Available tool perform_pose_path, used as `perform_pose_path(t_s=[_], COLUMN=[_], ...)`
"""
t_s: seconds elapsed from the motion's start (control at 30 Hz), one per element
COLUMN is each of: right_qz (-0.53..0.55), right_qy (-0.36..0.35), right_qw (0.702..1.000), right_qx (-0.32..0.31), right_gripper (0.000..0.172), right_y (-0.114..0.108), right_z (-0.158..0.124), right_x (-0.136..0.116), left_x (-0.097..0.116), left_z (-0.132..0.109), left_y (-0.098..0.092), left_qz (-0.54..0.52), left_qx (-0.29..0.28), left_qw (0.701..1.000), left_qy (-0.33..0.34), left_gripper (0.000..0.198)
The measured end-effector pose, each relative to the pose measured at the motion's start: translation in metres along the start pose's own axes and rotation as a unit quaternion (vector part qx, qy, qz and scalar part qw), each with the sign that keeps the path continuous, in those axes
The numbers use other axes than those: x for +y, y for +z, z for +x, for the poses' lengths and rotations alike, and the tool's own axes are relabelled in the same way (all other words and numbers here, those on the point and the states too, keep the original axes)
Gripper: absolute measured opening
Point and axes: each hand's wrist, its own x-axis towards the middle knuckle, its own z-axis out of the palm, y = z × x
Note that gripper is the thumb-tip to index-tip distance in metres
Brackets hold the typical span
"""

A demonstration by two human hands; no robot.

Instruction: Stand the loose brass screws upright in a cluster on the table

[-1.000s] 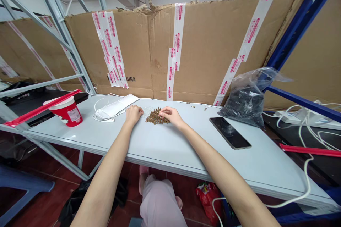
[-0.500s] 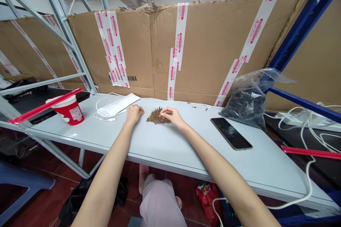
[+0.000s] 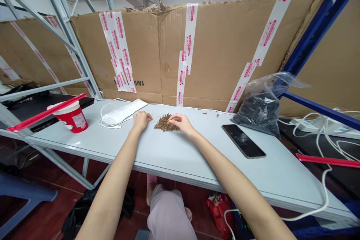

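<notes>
Basically unchanged: white table (image 3: 92, 138) with a cardboard box (image 3: 225, 52) behind. Mid-table sits the same brown pile of small metal pieces (image 3: 165, 124), with clear beads (image 3: 154, 117) just left of it. Right hand (image 3: 181, 122) stays at the pile's upper right edge, fingertips (image 3: 170, 118) pinched together; cannot tell if they hold a piece. Left hand (image 3: 141, 120) rests curled beside the beads, its grip unclear.

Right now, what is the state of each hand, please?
Left hand: curled on the table; cannot tell if it holds anything.
Right hand: curled at the heap of small brass-coloured parts; cannot tell if it holds one.
</notes>
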Motion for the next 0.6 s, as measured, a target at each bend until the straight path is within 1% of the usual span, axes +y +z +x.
perform_pose_path(t_s=[0.3, 0.47, 0.6], right_qz=[-0.009, -0.010, -0.008], right_qy=[0.000, -0.002, -0.004], right_qw=[1.000, 1.000, 1.000], right_qx=[0.001, 0.002, 0.004], right_gripper=[0.019, 0.018, 0.018], right_y=[0.0006, 0.0013, 0.0011], right_z=[-0.0012, -0.0046, -0.0048], right_x=[-0.0024, -0.0057, -0.0052], left_x=[0.0009, -0.0007, -0.0032], left_z=[-0.0004, 0.0000, 0.0005], left_y=[0.0004, 0.0025, 0.0036], left_qz=[-0.007, -0.005, 0.002], left_qx=[0.023, 0.017, 0.020], left_qw=[1.000, 1.000, 1.000], left_qy=[0.006, 0.004, -0.009], left_gripper=[0.013, 0.013, 0.015])
